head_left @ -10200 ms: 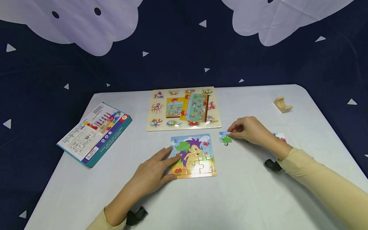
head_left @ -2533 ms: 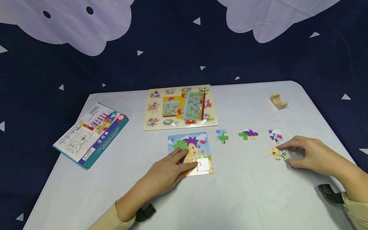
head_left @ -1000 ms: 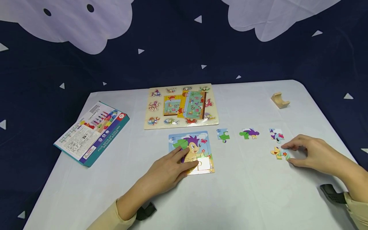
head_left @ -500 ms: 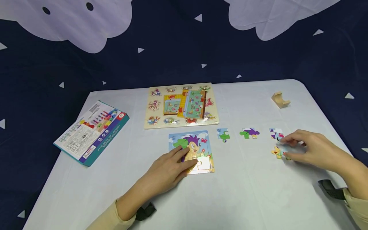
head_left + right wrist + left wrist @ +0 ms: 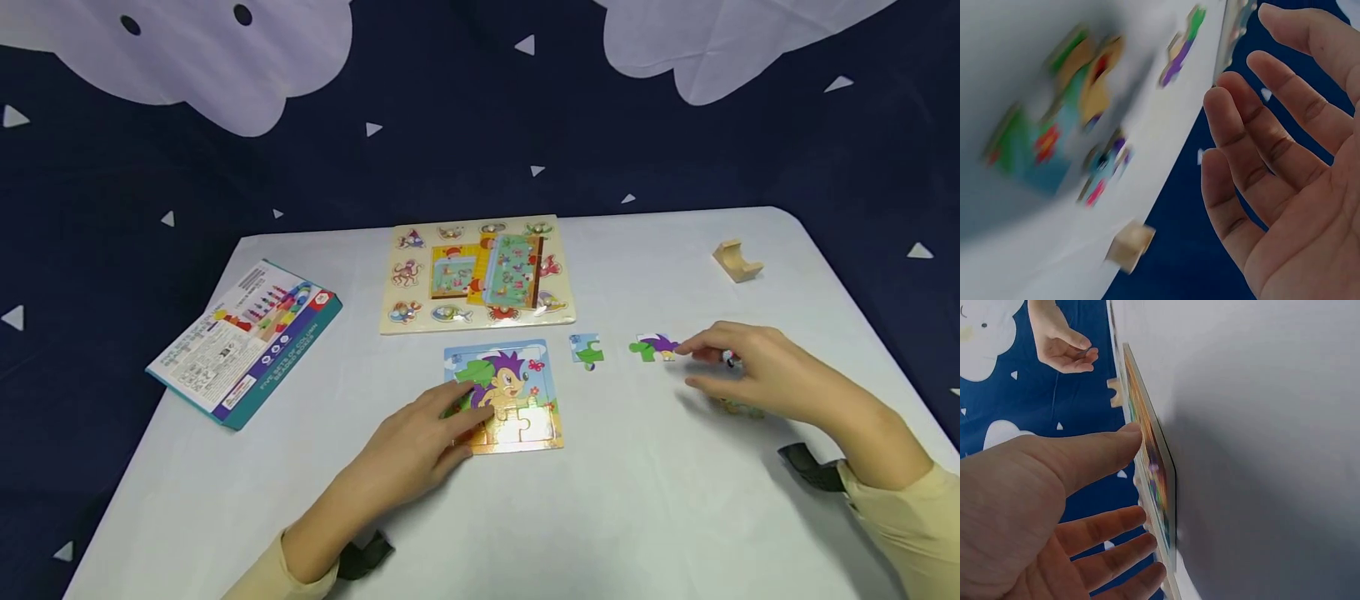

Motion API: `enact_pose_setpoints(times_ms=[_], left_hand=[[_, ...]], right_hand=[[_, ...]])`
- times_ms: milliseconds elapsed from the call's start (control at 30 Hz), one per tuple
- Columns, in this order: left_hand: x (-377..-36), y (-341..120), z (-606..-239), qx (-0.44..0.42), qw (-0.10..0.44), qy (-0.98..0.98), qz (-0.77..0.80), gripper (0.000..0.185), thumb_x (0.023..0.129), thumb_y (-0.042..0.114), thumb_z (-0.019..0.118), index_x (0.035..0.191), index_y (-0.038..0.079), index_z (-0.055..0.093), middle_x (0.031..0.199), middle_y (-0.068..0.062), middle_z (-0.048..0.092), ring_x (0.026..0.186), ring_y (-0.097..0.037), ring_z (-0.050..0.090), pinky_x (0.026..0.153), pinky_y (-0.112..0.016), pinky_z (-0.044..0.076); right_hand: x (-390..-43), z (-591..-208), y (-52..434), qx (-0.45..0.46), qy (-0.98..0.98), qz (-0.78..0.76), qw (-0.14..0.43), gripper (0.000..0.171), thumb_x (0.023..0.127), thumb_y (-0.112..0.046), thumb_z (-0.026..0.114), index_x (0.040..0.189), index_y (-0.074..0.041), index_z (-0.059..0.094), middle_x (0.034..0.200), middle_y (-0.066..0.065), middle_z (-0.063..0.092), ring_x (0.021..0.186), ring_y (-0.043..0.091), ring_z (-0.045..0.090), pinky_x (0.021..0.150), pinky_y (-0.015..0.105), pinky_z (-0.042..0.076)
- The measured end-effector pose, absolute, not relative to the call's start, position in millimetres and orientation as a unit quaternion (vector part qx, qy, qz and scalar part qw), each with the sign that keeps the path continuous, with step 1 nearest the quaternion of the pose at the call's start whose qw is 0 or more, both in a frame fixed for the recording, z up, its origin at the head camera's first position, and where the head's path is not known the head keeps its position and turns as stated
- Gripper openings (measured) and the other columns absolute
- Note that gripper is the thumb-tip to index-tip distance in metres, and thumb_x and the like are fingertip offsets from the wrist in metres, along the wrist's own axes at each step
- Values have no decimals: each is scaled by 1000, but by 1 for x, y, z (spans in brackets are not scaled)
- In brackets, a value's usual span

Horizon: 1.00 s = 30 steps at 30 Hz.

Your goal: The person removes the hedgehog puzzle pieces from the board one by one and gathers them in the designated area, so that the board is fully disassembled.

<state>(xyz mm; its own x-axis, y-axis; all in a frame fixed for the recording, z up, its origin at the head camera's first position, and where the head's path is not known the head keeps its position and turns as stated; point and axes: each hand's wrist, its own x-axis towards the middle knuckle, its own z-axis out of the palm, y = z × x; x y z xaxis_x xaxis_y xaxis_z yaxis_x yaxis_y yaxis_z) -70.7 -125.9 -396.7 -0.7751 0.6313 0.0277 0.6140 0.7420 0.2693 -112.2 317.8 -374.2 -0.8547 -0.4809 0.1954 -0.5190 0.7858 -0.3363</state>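
Observation:
A jigsaw puzzle board (image 5: 525, 367) with a purple-haired hedgehog picture lies in front of the body. My left hand (image 5: 408, 442) rests on its left side, fingers spread; in the left wrist view the thumb (image 5: 1110, 450) lies along the board's edge. My right hand (image 5: 772, 375) hovers over the table, holding nothing, its fingertips close to a green-and-purple puzzle piece (image 5: 654, 347). Left of that lies a piece with a green leaf (image 5: 587, 350). Two more pieces are largely covered by the right hand: a butterfly piece (image 5: 1104, 165) and a flower piece (image 5: 1054, 144), both blurred in the right wrist view.
Behind the puzzle lies a wooden sea-animal peg board (image 5: 405, 325) with two picture cards (image 5: 513, 271) on it. A boxed toy set (image 5: 243, 342) sits at the left. A small curved wooden block (image 5: 737, 261) stands at the back right.
The right hand earlier handled the leaf piece, then the flower piece; in the last half second it left the right-hand pieces and moved left. The left hand slid slightly left on the board.

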Motion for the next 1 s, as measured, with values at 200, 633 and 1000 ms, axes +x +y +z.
enact_pose_setpoints(times_ms=[200,633,1000], left_hand=[[-70,-137,-396,306,44,938,155,50,90,33,75,138,31,62,151,-5,51,139,-26,49,101,-49,53],[-68,-146,-404,286,83,940,166,47,91,36,74,137,32,63,157,-3,45,145,-28,43,103,-52,51],[-65,-148,-404,282,93,941,163,46,92,37,72,137,33,63,158,-2,44,146,-29,42,103,-53,50]], right_hand=[[-120,-367,290,272,-944,184,23,33,79,-23,86,110,-20,74,92,-13,68,85,4,61,75,29,52],[-136,-366,224,287,-936,198,-52,36,84,-27,80,117,-15,72,96,-5,70,88,12,65,77,34,53],[-142,-373,165,317,-924,198,-76,41,83,-33,81,118,-13,72,106,0,69,86,15,62,75,32,53]])
